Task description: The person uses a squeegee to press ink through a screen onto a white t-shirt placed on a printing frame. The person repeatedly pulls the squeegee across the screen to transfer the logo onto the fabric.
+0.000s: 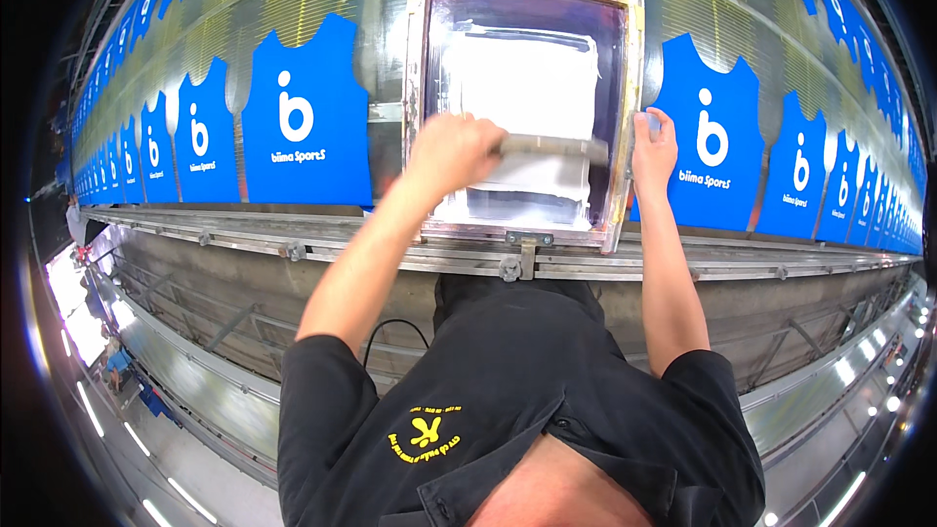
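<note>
The person's left hand is closed in a fist around the left end of a screen-printing squeegee. The squeegee is over the inside of a rectangular printing screen frame, its long axis running left to right, crosswise to the frame's longer sides. Its free end points to the person's right and dips slightly toward the body, near the frame's right rail.

The right hand is just outside that rail, fingers loosely bent and thumb side toward the frame; whether it grips the rail cannot be told.

The frame's long axis runs away from the person, its near end by a metal bracket on the edge rail. White ink covers much of the mesh, beyond the squeegee and on its near side.

Blue sleeveless shirt panels lie in rows on the tabletop, necklines pointing away from the person. One left panel and one right panel flank the frame, each with a white print.
</note>
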`<state>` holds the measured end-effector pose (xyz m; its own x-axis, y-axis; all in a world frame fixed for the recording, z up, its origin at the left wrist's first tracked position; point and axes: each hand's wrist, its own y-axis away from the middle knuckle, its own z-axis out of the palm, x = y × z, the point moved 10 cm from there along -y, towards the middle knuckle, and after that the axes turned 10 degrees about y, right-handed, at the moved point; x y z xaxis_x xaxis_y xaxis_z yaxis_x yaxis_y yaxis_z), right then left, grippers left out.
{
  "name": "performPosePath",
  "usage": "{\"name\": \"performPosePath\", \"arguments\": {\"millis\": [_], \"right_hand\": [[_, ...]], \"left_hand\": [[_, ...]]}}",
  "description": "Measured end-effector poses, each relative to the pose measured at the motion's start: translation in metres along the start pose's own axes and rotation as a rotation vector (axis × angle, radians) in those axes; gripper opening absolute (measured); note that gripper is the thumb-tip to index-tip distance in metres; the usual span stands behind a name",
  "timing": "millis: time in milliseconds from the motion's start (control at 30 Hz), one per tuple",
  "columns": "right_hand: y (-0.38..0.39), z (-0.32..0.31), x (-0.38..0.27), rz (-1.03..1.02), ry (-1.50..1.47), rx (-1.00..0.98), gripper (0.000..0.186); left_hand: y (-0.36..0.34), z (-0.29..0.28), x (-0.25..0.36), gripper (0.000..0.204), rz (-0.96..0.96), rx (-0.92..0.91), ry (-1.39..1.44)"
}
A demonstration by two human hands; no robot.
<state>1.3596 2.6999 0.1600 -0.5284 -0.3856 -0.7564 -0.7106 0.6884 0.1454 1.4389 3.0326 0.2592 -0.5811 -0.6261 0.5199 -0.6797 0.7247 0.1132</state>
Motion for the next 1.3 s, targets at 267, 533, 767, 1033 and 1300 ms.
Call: {"name": "performPosePath", "arguments": {"millis": [267,533,767,1033,1300], "right_hand": [[-0.001,0.003,-0.002,0.02,0.061,-0.008,0.042],[-0.042,0.03,-0.214,-0.904,0.284,0.173,0.05],[-0.033,0.108,-0.21,-1.104,0.454,-0.083,0.035],[0.154,0.037,-0.113,-0.943,0.51,-0.225,0.041],[0.229,0.005,-0.079,-0.91,0.471,-0.445,0.053]], "left_hand": [[-0.155,-0.068,-0.082,0.025,-0.044,0.011,-0.043],[-0.178,-0.057,-0.098,0.043,-0.115,-0.002,-0.203],[-0.156,-0.037,-0.087,0.036,-0.145,0.017,-0.14],[0.042,0.041,0.01,0.019,-0.014,0.264,-0.041],[0.141,0.072,0.068,0.05,-0.111,0.209,0.027]]}}
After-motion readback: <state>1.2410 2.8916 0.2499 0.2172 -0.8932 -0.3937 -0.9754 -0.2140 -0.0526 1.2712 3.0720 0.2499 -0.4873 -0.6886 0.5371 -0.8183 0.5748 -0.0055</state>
